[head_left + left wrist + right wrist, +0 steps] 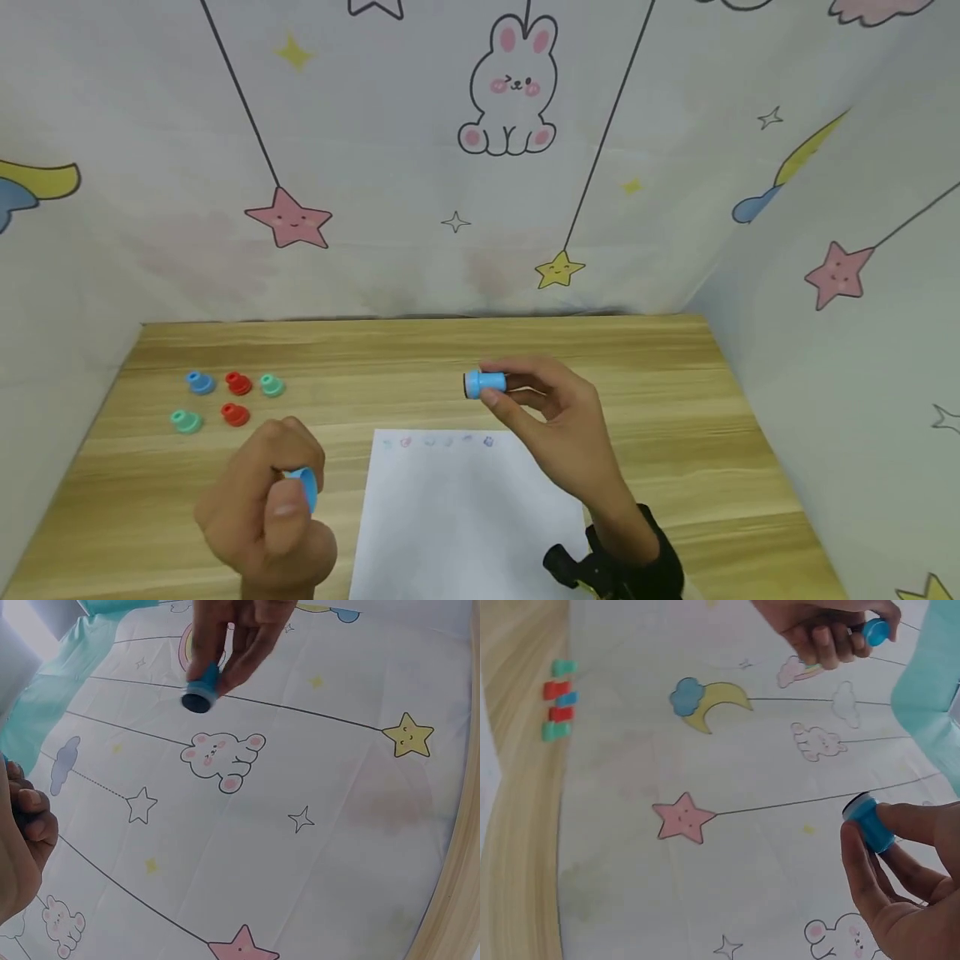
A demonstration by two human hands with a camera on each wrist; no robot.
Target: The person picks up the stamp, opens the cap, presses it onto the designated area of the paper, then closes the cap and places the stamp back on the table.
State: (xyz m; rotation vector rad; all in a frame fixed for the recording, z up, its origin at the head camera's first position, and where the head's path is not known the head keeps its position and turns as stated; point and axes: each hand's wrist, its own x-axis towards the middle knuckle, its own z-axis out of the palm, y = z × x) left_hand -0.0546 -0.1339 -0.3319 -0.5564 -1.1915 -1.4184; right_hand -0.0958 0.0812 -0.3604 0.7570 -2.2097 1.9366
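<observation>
In the head view my right hand (558, 425) pinches a small blue stamp (491, 382) between thumb and fingers, raised above the far edge of the paper. The stamp lies sideways with its dark face to the left; the right wrist view shows this blue stamp (870, 823) with its dark rim tilted up. My left hand (262, 508), left of the paper, grips a blue cap (306, 487) between thumb and curled index finger. Its round open rim faces right, and the fingers hide the rest. White paper (465, 517) with a row of faint coloured prints along its top lies on the table.
On the wooden table (637, 358), at the left, stand several capped stamps: a blue one (200, 382), red ones (238, 383) and green ones (272, 385). A white cloth wall (390, 167) with cartoon drawings rises behind the table.
</observation>
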